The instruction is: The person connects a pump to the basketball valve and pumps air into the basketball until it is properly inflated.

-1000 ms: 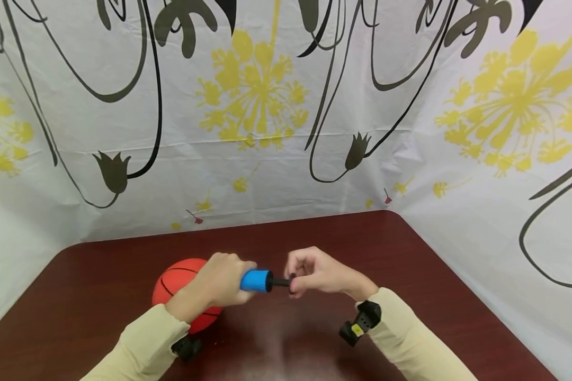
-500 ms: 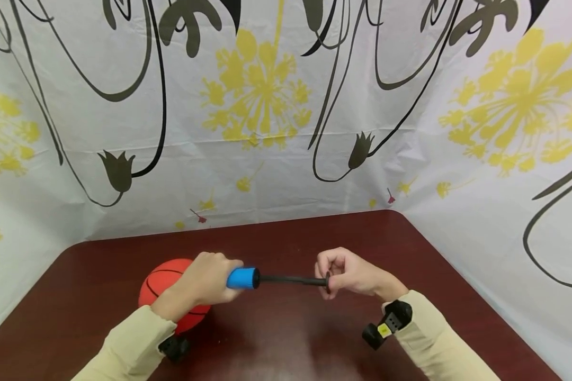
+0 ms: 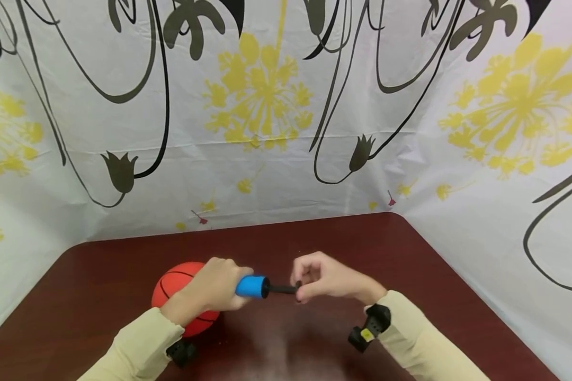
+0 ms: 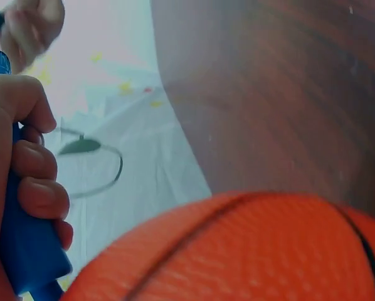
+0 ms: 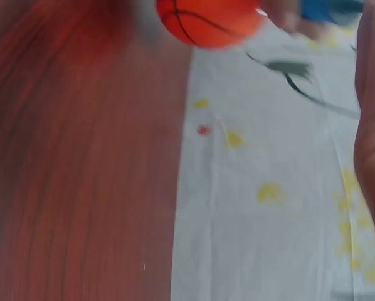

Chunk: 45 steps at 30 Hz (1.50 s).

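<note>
Left hand (image 3: 221,286) wraps the pump (image 3: 251,287), right hand (image 3: 332,278) pinches its rod (image 3: 282,289) at the end, ball (image 3: 177,280) nearer the table's (image 3: 286,243) left edge! Looks light, stiff, smooth: grip it there.

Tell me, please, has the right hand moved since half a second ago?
Yes: against the table's far right corner, the right hand has moved left, toward the left hand.

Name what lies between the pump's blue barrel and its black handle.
A black rod joins the blue barrel to the black handle, as the head view shows.
</note>
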{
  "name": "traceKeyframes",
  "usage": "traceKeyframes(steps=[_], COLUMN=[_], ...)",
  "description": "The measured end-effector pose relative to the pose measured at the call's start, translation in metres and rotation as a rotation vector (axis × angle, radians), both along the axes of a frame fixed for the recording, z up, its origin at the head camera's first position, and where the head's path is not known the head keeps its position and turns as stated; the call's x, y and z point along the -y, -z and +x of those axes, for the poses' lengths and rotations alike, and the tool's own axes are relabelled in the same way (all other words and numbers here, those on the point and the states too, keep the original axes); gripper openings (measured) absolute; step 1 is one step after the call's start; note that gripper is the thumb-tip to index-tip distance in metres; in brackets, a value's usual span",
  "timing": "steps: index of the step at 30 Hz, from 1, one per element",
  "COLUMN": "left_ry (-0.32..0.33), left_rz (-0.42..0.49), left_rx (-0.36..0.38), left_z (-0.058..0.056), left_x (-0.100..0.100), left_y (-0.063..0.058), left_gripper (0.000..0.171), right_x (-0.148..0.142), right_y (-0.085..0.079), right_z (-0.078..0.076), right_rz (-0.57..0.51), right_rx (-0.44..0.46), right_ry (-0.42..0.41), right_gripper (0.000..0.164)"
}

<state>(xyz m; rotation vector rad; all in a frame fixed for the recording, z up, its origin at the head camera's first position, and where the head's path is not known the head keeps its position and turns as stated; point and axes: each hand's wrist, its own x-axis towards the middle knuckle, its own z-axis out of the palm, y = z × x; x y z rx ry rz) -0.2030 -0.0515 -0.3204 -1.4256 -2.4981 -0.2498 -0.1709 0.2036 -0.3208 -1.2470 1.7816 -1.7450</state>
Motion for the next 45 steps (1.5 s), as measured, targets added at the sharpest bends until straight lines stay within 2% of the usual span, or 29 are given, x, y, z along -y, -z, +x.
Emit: traceKeyframes(steps=[3, 6, 9, 13, 18, 22, 26, 30, 34, 38, 42, 45], left_ry=[-0.021, -0.048, -0.053, -0.027, -0.011, 0.011, -0.023, -0.070, -0.058, -0.024, 0.011, 0.009], left_rz=[0.019, 0.001, -0.066, -0.128, -0.053, -0.001, 0.017, -0.012, -0.011, 0.017, 0.005, 0.000], left_rx=[-0.034, -0.054, -0.076, -0.090, -0.054, -0.022, -0.043, -0.072, -0.084, -0.101, -0.105, -0.111], left_z=[-0.002, -0.003, -0.003, 0.001, 0.002, 0.000, -0.003, -0.003, 0.000, 0.004, 0.004, 0.001], left_x=[0.008, 0.011, 0.007, -0.006, -0.014, -0.008, 0.007, 0.013, 0.004, -0.004, -0.006, 0.000], left_y=[-0.002, -0.003, -0.005, -0.006, -0.005, -0.005, -0.007, -0.009, -0.011, -0.013, -0.012, -0.011], left_gripper=[0.021, 0.022, 0.022, 0.021, 0.021, 0.021, 0.022, 0.021, 0.022, 0.021, 0.022, 0.023], right_x=[-0.017, -0.022, -0.014, 0.006, 0.014, 0.003, -0.020, -0.024, 0.000, 0.020, 0.016, 0.000], right_y=[-0.004, -0.002, 0.004, 0.011, 0.009, -0.001, -0.007, -0.003, 0.005, 0.008, 0.005, 0.000], right_z=[0.006, 0.007, 0.005, 0.001, 0.000, 0.003, 0.009, 0.006, -0.002, -0.006, -0.003, 0.002], right_rz=[-0.087, -0.121, -0.038, 0.086, 0.053, 0.036, -0.022, -0.069, -0.119, -0.121, -0.068, -0.077], right_rx=[0.077, 0.085, -0.015, -0.135, -0.119, -0.034, 0.035, 0.027, -0.027, -0.082, -0.046, 0.004], right_ry=[-0.097, -0.162, -0.087, 0.045, 0.109, 0.074, -0.003, -0.049, 0.010, 0.053, 0.043, -0.013], right_gripper=[0.026, 0.028, 0.030, 0.026, 0.025, 0.019, 0.012, 0.016, 0.028, 0.032, 0.028, 0.021])
